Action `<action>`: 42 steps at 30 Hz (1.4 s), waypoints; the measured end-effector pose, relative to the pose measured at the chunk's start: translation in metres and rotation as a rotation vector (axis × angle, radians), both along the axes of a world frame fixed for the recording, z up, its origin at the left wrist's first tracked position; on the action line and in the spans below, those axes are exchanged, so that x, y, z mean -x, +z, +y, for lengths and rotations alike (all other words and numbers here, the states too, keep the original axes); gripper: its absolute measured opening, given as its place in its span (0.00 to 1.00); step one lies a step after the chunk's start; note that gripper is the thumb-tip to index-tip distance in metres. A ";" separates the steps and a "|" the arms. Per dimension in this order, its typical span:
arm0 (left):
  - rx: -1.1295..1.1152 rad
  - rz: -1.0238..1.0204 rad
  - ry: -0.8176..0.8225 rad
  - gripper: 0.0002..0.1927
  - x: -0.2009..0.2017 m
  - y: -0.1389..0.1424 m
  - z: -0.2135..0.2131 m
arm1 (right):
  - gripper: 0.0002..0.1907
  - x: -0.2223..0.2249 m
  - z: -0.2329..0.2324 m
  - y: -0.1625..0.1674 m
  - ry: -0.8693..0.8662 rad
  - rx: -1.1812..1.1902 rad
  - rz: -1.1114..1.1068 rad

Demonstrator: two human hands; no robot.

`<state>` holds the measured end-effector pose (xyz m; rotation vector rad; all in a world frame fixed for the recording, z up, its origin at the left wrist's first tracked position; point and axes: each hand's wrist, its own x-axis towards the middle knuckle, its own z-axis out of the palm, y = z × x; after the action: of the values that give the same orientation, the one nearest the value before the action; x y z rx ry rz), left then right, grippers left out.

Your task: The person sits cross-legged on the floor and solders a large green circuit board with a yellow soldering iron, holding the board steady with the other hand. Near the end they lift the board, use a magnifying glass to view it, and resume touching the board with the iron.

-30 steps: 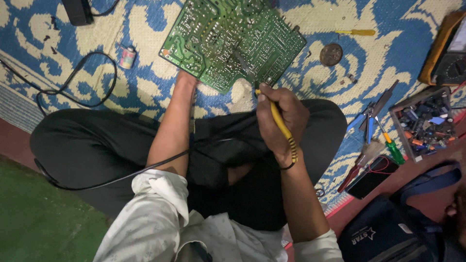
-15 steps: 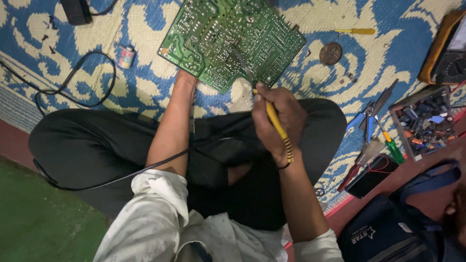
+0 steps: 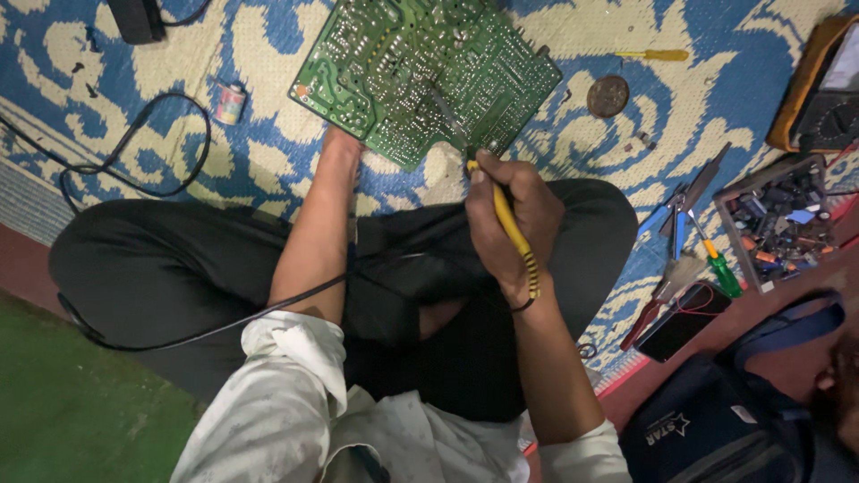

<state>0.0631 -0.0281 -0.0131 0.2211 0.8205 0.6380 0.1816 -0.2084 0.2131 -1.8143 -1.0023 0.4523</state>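
A yellow-handled soldering iron (image 3: 506, 219) is gripped in the right hand (image 3: 512, 215), its tip laid on the green circuit board (image 3: 420, 72) at twelve o'clock. The board's near edge is met by the left hand (image 3: 341, 145), whose fingers are hidden beneath it, so its grip cannot be told.

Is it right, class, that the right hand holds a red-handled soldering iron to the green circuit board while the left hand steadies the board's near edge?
Not quite: the head view shows the soldering iron in the right hand has a yellow handle, not red. It does meet the green circuit board, and the left hand is at the board's near edge.
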 end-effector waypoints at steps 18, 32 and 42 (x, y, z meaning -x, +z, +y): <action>-0.024 0.068 -0.009 0.19 0.001 0.002 0.002 | 0.05 0.001 0.002 -0.001 0.028 0.014 0.053; -0.129 0.087 -0.062 0.20 0.004 0.003 0.000 | 0.05 0.005 0.003 0.001 0.010 0.012 0.027; -0.068 0.014 -0.032 0.18 0.005 0.003 0.001 | 0.10 0.004 0.011 0.014 0.130 -0.005 -0.165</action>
<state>0.0585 -0.0274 -0.0105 0.3004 0.8079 0.6350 0.1779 -0.1978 0.2269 -1.8110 -1.2396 0.3826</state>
